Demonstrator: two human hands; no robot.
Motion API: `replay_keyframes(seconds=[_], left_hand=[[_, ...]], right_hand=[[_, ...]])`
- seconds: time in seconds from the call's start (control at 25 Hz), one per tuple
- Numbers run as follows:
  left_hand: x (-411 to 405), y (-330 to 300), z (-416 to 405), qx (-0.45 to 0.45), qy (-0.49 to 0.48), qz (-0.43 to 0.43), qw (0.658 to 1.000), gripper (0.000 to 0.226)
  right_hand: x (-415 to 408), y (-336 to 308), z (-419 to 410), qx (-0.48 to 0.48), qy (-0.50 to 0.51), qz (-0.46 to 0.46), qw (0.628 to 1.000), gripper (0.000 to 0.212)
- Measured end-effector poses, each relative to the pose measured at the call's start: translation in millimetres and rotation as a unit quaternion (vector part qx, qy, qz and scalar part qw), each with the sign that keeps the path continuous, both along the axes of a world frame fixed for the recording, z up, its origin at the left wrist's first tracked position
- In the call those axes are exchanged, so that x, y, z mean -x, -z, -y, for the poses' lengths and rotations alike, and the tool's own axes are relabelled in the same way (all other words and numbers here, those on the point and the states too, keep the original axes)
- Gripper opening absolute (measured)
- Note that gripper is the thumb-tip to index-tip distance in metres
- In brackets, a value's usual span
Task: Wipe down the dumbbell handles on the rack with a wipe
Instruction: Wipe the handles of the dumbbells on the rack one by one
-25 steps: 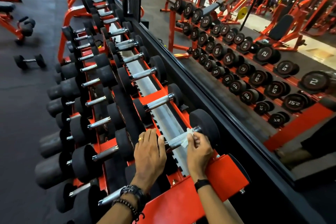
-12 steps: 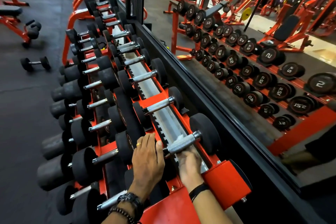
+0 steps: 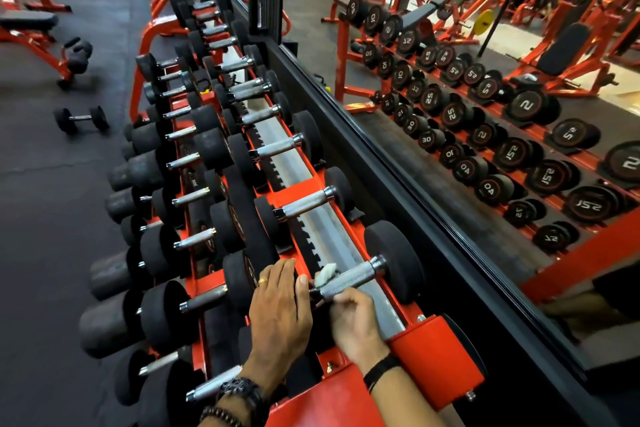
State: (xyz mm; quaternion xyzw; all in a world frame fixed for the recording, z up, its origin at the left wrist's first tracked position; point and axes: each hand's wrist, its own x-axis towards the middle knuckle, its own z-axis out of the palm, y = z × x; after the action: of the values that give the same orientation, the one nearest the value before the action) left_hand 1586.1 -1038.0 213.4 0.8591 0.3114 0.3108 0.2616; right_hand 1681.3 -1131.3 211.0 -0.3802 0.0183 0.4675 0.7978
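Head view looks down along an orange dumbbell rack (image 3: pixel 440 354) that runs away beside a black-framed mirror (image 3: pixel 450 149) on its right; the mirror edge lies just beside the far heads of the top-row dumbbells. To the left of the rack is open dark floor, with 1 loose dumbbell (image 3: pixel 81 118) and a bench (image 3: pixel 31 28) well apart from it. The nearest top-row dumbbell (image 3: pixel 391 262) lies across the rack's rails, its knurled handle (image 3: pixel 349 279) bare between the heads. Both forearms reach in from the bottom edge. The left hand (image 3: pixel 278 305), palm down with fingers nearly straight, rests on the near black head of that dumbbell, its thumb tip by the handle's near end. The right hand (image 3: pixel 353 319) sits under the near end of the handle, fingers curled up around it, holding a white wipe (image 3: pixel 325 274) that shows just above the bar against the metal.
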Motion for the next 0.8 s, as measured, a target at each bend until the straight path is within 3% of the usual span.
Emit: replay_keyframes(seconds=[0.16,0.28,0.44,0.52,0.6,0.8], left_hand=[[0.0,1.8,-2.4,0.001,0.007,0.003,1.0,0.041],[-0.8,1.9,-1.0,0.0,0.0,0.015,1.0,0.042],[-1.2,1.0,-0.1,-0.005,-0.001,0.019,1.0,0.039],[-1.3,0.7,-0.5,-0.004,-0.001,0.013,1.0,0.04],[-0.8,1.1,-0.4,-0.002,-0.001,0.004,1.0,0.043],[0.7,1.7,0.5,0.002,-0.007,0.0,1.0,0.04]], right_hand=[[-28.6,-12.5,0.0,-0.036,0.132,-0.029,0.99,0.017],[-21.3,-8.8,-2.8,-0.015,0.121,0.012,0.993,0.029],[-26.8,-16.1,-16.6,0.129,0.131,-0.006,0.983,0.032],[-28.3,-17.0,-25.8,0.157,0.18,-0.021,0.971,0.035],[-27.7,-17.8,-31.0,0.179,0.224,-0.012,0.958,0.023],[-21.5,-7.9,-18.1,0.286,0.27,0.106,0.913,0.009]])
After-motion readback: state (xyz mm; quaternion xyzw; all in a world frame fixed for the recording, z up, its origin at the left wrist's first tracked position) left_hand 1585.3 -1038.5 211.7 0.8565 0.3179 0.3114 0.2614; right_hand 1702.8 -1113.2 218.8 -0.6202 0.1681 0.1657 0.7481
